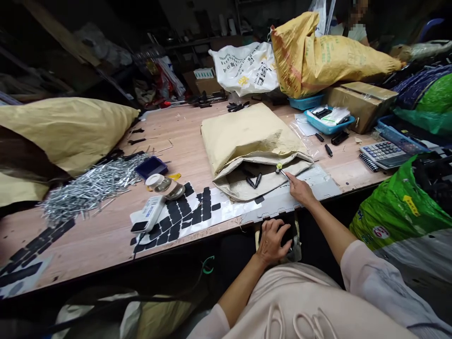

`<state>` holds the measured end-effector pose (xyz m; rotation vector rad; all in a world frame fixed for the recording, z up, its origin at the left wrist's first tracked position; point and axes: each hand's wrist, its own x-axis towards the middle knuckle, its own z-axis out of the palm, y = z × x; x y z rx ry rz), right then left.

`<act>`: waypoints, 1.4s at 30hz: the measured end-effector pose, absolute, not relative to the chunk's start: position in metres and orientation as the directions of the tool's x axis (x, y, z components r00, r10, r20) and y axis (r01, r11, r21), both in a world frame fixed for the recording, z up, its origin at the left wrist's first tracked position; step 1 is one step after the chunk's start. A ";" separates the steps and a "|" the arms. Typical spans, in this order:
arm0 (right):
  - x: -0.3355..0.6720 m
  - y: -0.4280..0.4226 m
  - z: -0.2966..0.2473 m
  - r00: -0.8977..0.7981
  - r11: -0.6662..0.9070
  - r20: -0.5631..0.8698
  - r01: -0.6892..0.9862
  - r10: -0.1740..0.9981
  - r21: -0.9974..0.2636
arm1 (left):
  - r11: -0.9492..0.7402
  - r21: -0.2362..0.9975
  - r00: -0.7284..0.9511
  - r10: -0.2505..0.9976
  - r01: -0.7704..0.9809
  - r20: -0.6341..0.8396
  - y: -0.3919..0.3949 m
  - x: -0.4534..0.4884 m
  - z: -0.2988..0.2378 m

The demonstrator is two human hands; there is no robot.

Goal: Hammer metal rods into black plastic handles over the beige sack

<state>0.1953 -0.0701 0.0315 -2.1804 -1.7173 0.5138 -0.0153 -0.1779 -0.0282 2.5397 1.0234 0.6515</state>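
Observation:
My right hand (300, 189) is closed around a thin metal rod (283, 174) with a yellow-green and black head. The head is at the open mouth of a cream paper sack (243, 136) lying on the table. Small black parts (254, 181) show just inside the mouth; deeper contents are hidden in shadow. Below the table edge, my left hand (273, 241) lies with its fingers apart over a pale-rimmed container or bag (295, 247) by my lap. Dark things under the fingers are too shaded to make out.
Left on the table (187, 132) are a heap of metal pins (95, 183), a dark blue tray (151, 167), a glass jar (165, 186) and black stickers (176, 214). To the right lie a calculator (383, 154), blue basket (330, 120), carton (360, 103) and green sack (384, 202). A person sits behind.

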 end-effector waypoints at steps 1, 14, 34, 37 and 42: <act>0.195 -0.070 0.031 0.212 -0.226 -0.082 0.861 0.974 -0.456 | -0.690 0.452 0.638 0.713 0.566 0.289 -0.168 -0.013 -0.022; 0.197 -0.066 0.030 0.257 -0.272 -0.099 0.828 0.961 -0.490 | -0.139 0.390 0.040 0.967 0.910 0.252 0.006 0.001 0.017; 0.191 -0.126 0.030 0.132 -0.003 0.150 0.760 0.980 -0.650 | -0.324 0.529 0.246 0.945 0.784 0.213 -0.031 0.012 -0.004; 0.186 -0.131 0.036 0.094 0.035 0.170 0.776 0.981 -0.630 | -0.308 0.533 0.219 0.949 0.788 0.225 -0.032 0.013 -0.005; 0.178 -0.131 0.039 0.067 0.044 0.174 0.823 0.982 -0.566 | -0.308 0.546 0.224 0.950 0.779 0.216 -0.033 0.013 -0.002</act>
